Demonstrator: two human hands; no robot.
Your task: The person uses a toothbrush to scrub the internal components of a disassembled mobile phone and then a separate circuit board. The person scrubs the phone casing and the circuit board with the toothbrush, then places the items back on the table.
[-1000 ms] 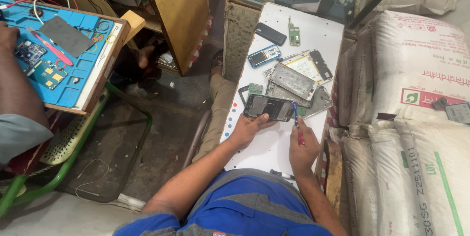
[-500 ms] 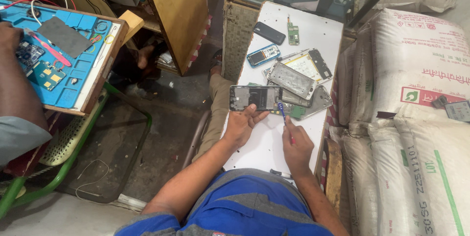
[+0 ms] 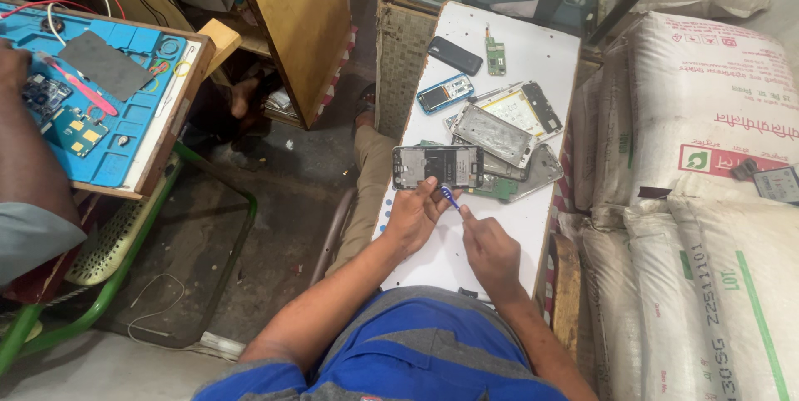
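An opened phone frame [image 3: 439, 167] lies at the near left edge of a white tabletop [image 3: 533, 43]. My left hand [image 3: 414, 216] grips its lower edge with the fingers. My right hand [image 3: 489, 249] pinches a small blue-handled tool [image 3: 450, 198], whose tip points up at the frame's underside. Just beyond the frame sits a pile of phone parts [image 3: 508, 139]: metal back plates, a screen panel and a green board.
Farther back on the white tabletop lie a blue phone [image 3: 445, 93], a dark phone [image 3: 455, 56] and a small green circuit board [image 3: 495, 57]. White sacks [image 3: 707, 160] are stacked at the right. At the left, another person's arm [image 3: 29, 168] rests by a blue work mat [image 3: 100, 101] with boards.
My left hand has slid the phone frame leftward along the table edge. My right hand with the blue tool has moved left and closer to the frame.
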